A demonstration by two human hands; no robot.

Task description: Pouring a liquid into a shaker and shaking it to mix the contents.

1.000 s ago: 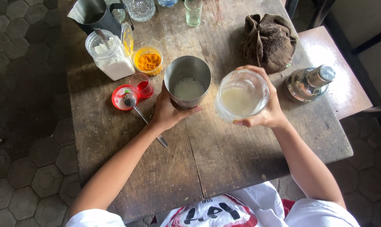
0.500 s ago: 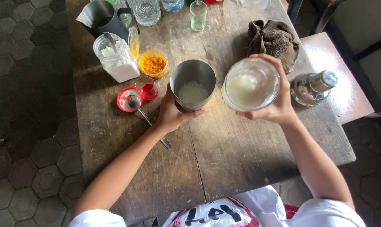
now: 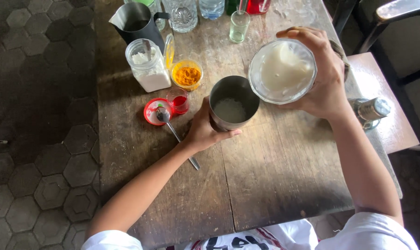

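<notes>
Near the middle of the frame the left hand [image 3: 205,129] wraps its grip around the side of a steel cup [image 3: 233,104] that stands on the wooden counter [image 3: 274,176], with a pale, foamy liquid low inside it. The right hand [image 3: 325,81] is closed around a clear glass [image 3: 282,70] of milky white liquid, held up off the counter at the upper right of the cup and tilted toward it. Left of the cup lie a red lid [image 3: 153,111] with a spoon [image 3: 173,132] resting across it, and a small glass of red liquid [image 3: 179,100]. Above those stand a tub of yellow powder [image 3: 187,75], a jar of white powder [image 3: 148,71] and a dark metal pitcher [image 3: 135,21].
</notes>
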